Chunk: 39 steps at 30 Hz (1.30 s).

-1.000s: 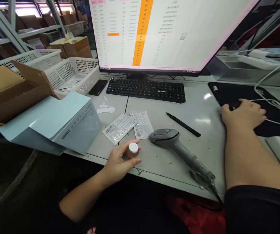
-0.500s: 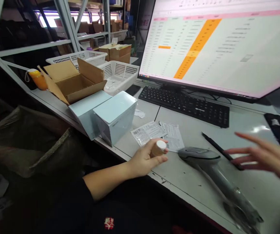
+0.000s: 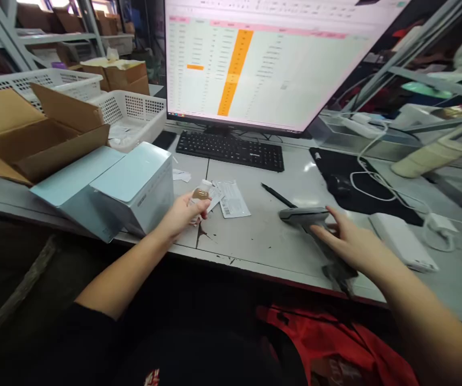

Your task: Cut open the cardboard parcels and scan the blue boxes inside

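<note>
My left hand [image 3: 180,214] is closed around a small brown bottle with a white cap [image 3: 201,192], held tilted just above the desk beside the printed slips [image 3: 233,199]. My right hand [image 3: 345,241] lies over the handle of the grey barcode scanner [image 3: 301,215], which rests on the desk; its fingers are stretched out on the handle and somewhat smeared by motion. A black pen [image 3: 277,195] lies just beyond the scanner's head.
Two pale blue boxes [image 3: 128,187] and an open cardboard box [image 3: 33,134] stand at left, with white baskets [image 3: 134,115] behind. Keyboard [image 3: 231,150] and monitor [image 3: 263,64] sit ahead. Right: mouse [image 3: 337,185] on a black mat, white cables, a white adapter [image 3: 402,241].
My right hand has come down from the air onto the scanner's handle. My left hand has lifted the bottle and tilted it over the slips. The camera view swung back to the right.
</note>
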Available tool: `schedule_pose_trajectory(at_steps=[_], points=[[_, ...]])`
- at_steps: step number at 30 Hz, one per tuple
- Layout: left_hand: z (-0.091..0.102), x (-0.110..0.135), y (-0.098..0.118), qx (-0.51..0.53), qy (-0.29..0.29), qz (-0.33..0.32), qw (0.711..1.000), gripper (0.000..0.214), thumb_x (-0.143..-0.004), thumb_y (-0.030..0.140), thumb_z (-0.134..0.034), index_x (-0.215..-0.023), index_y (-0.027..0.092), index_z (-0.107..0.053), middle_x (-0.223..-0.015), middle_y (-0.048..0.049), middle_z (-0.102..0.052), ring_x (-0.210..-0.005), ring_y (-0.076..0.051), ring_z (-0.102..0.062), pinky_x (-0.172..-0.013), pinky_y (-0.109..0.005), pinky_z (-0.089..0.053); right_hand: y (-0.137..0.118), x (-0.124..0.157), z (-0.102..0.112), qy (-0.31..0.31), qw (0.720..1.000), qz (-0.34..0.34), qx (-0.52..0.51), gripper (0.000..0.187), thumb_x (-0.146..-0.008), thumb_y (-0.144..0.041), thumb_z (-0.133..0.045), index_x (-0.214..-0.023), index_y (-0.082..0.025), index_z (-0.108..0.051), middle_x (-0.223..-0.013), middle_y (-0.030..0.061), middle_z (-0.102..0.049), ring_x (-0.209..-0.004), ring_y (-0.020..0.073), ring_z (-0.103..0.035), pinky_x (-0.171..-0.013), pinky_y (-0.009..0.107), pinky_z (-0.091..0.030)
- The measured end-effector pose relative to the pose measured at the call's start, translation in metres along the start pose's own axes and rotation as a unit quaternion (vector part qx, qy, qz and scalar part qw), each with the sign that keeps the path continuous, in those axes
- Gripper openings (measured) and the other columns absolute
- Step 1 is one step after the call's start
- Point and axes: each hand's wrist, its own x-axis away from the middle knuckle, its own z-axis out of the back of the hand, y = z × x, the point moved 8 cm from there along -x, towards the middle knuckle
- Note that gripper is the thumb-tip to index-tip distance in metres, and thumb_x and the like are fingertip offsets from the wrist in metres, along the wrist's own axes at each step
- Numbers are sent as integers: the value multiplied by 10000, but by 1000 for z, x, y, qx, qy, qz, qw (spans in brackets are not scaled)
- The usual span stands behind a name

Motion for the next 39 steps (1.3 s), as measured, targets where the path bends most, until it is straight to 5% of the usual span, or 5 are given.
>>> schedule_pose_trajectory(at_steps=[5, 12, 21, 31, 39], points=[[8, -18, 16, -340, 6, -48, 939, 455, -910, 615, -675, -953, 173, -777, -1282, -167, -721, -1281, -389, -598, -1138, -510, -431, -108, -31, 28, 38, 980, 195, 26, 781, -1017, -595, -413, -1639, -123, -443, -1532, 184, -619, -1416, 407, -569, -1189, 555, -457], [-6, -31, -2, -495, 34, 15, 868, 551, -933, 588, -712, -1279, 164, -776, -1581, -234, -534, -1465, -510, -454, -1244, -615, -311, -241, -124, -43, -164, 940, 299, -1, 923, -736, -438, -815, -1577, -182, -530, -1551, 149, -610, -1422, 389, -583, -1204, 527, -477], [2, -37, -3, -505, 31, -8, 863, 479, -925, 545, -753, -1166, 132, -784, -1220, -236, -708, -1223, -436, -620, -1038, -503, -496, -186, -146, -10, -251, 924, 228, -178, 398, -644, -631, -779, -890, -318, -766, -921, 94, -807, -928, 418, -770, -906, 597, -640], [17, -38, -14, 62, 160, -45, 984, 463, -832, 552, -865, -996, 142, -725, -988, -93, -754, -907, -201, -688, -924, -330, -530, -235, -73, -37, -284, 816, 132, -486, 472, -620, -465, -912, -1005, -254, -738, -1042, 110, -809, -988, 366, -760, -1005, 552, -615], [18, -38, -13, 12, 132, -72, 989, 510, -788, 677, -845, -767, 175, -756, -928, -93, -720, -1020, -258, -662, -936, -325, -534, -257, -85, -30, -126, 816, 106, -554, 1005, -607, -473, -931, -1514, -285, -542, -1279, 106, -735, -1173, 323, -694, -1050, 498, -586]])
